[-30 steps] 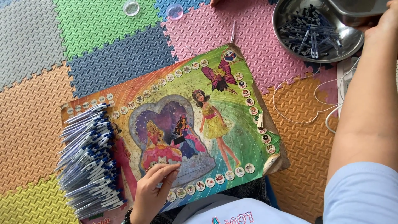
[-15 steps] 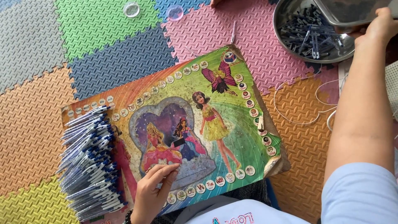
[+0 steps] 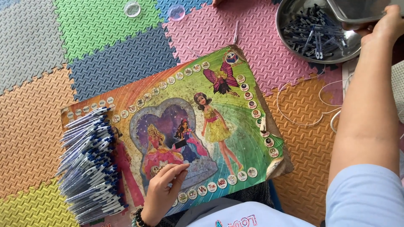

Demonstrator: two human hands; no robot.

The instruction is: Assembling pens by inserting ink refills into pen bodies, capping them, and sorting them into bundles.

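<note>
Bare left hand [image 3: 162, 191] flat on picture board [image 3: 176, 126], fingers [image 3: 179, 170] extended.

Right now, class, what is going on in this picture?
A person sits over a colourful picture board lying on foam floor mats. The left hand rests flat on the board, beside a stack of blue-and-white pens on its left end. The right hand reaches up to a metal tray over a metal bowl of dark pen parts.

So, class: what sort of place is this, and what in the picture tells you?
Probably a home floor used for piecework: coloured foam mats cover the floor, a stack of pens lies on a picture board, and a metal bowl holds pen parts.
</note>
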